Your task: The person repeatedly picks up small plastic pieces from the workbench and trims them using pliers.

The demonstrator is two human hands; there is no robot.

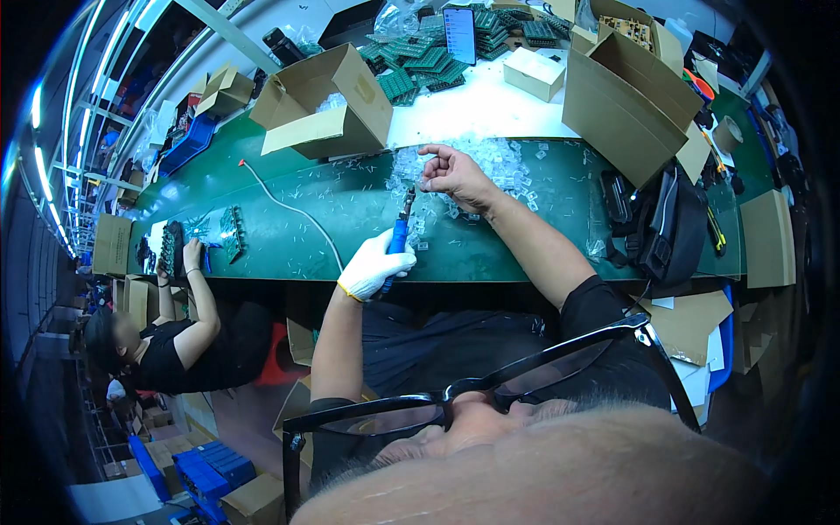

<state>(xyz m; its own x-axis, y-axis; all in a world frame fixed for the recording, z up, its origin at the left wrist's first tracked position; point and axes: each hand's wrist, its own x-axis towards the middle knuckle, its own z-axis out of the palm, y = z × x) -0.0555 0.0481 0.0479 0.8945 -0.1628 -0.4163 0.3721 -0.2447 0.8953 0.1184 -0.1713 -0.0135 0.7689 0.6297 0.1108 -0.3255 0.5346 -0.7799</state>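
Observation:
My left hand (376, 265), in a white glove, is wrapped round the blue handles of a pair of pliers (400, 234). Their metal jaws point away from me and end close to my right fingertips. My bare right hand (461, 180) has its thumb and index finger pinched together, the other fingers curled loosely. What the pinch holds, if anything, is too small to make out. Beneath and around that hand spreads a pile of small clear plastic pieces (503, 168) on the green table (289, 188).
An open cardboard box (367, 92) stands beyond my left hand, another (626, 109) at far right. Green circuit boards (420, 63), a phone (459, 37) and a white box (534, 74) lie at the back. A black bag (669, 223) sits right. A co-worker (184, 337) works at left.

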